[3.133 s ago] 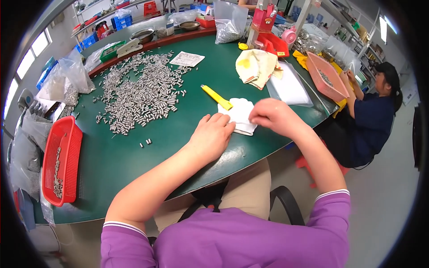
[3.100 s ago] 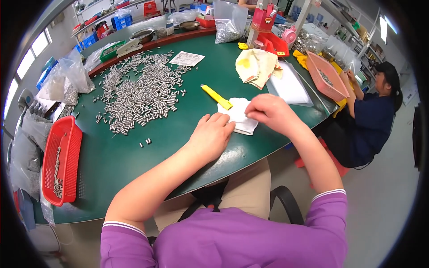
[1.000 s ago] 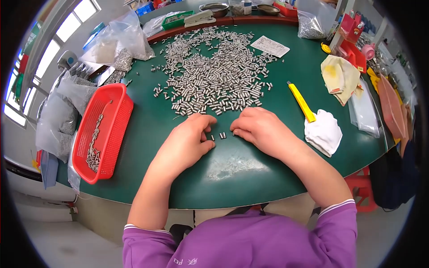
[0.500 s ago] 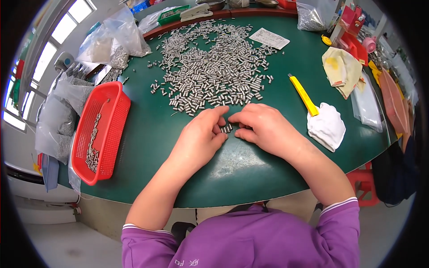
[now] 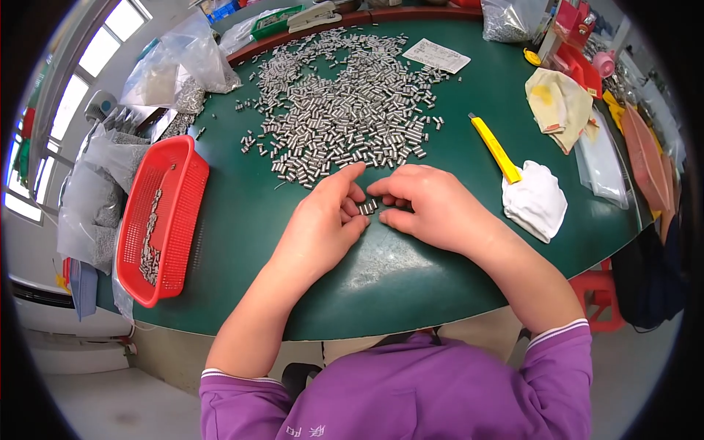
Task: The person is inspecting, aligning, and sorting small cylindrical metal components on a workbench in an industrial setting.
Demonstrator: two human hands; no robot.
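Observation:
A short row of small silver metal cylinders lies on the green tabletop between my two hands. My left hand is at its left end, index finger stretched forward and thumb apart, the other fingers bent beside the pieces. On the right side, my right hand arches over the table with a gap between index finger and thumb; its fingertips are close to the row. Whether the fingertips touch the cylinders is hard to make out. Just beyond my hands spreads a large heap of the same cylinders.
At left stands a red perforated basket with some cylinders inside, beside filled plastic bags. To the right lie a yellow utility knife, a white cloth item and a stained cream glove. A paper slip lies behind the heap.
My left index finger has lifted and straightened away from the right fingertips. More of the cylinder row shows between my hands. The whole view has shifted slightly.

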